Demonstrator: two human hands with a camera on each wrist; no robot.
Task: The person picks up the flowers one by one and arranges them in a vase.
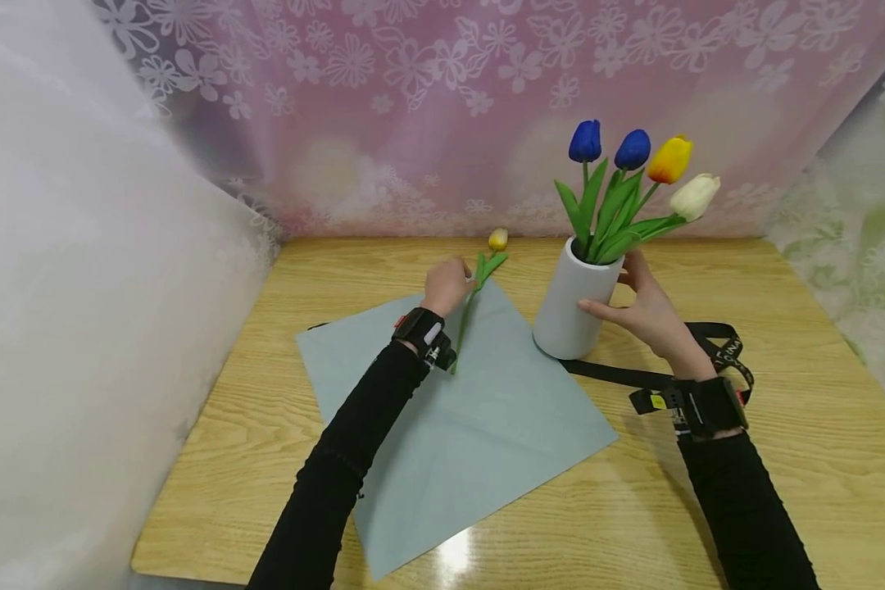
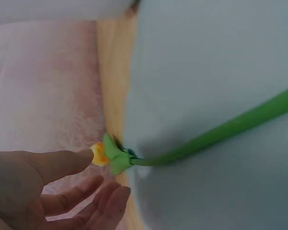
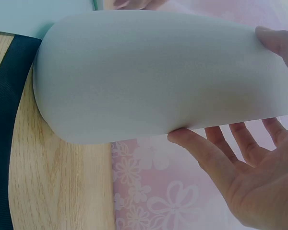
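Observation:
In the head view a yellow-white tulip [image 1: 497, 239] with a green stem lies along a light blue-grey sheet [image 1: 479, 426], its bloom past the far edge. My left hand [image 1: 448, 287] is over the upper stem. From the left wrist, thumb and fingers [image 2: 69, 165] are apart near the bloom [image 2: 100, 154], with the green stem [image 2: 221, 128] running beside them. My right hand [image 1: 645, 315] holds a white vase [image 1: 571, 311], thumb on its near side, other fingers behind. From the right wrist, fingertips touch the vase [image 3: 134, 76]. Two blue, one yellow-orange and one white tulip [image 1: 696, 197] stand in it.
A black strap with lettering [image 1: 627, 375] lies on the wooden table [image 1: 774, 492], passing beside the vase's base. Behind the table hangs a pink flowered curtain [image 1: 413, 106]. White cloth [image 1: 81, 287] covers the left side and a leafy-patterned cloth [image 1: 855, 238] the right.

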